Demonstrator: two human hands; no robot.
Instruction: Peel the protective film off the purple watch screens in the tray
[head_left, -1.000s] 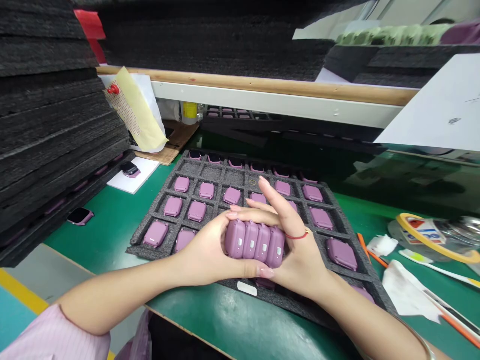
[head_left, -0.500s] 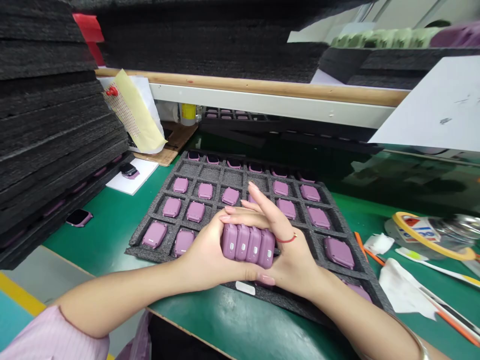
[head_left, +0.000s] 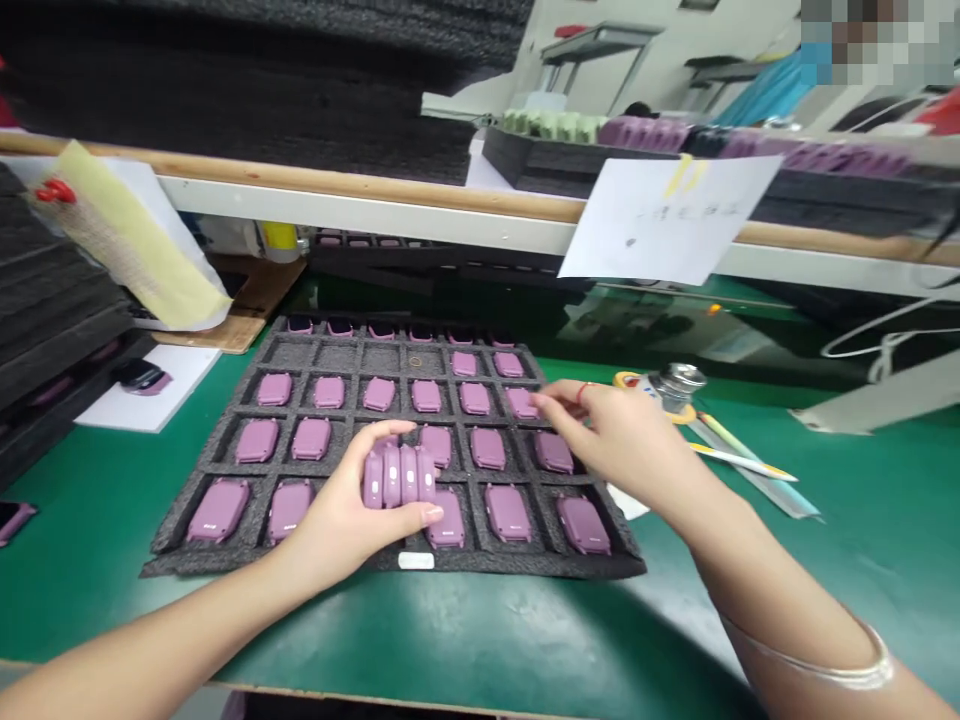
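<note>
My left hand (head_left: 352, 500) is closed around a row of several purple watch cases (head_left: 400, 476), held on edge side by side above the tray's front. Its thumb lies along their lower side. Over the right side of a black foam tray (head_left: 397, 566), my right hand (head_left: 592, 420) has its thumb and index finger drawn together at the right edge of a purple watch case (head_left: 521, 402) in its compartment. More purple cases lie back-up in the tray. Dark screens show in its far row, and some compartments behind the middle hold no case.
Black foam stacks (head_left: 60, 300) rise at the left. A shelf edge (head_left: 360, 200) with a hanging white paper (head_left: 667, 220) crosses behind the tray. Right of my right hand lie a glass jar (head_left: 679, 385), a tape roll and brushes. A watch (head_left: 142, 376) rests on a white pad.
My right hand has left the held row of cases and moved right to the tray's side. My left hand still holds the row. The view has swung to the right.
</note>
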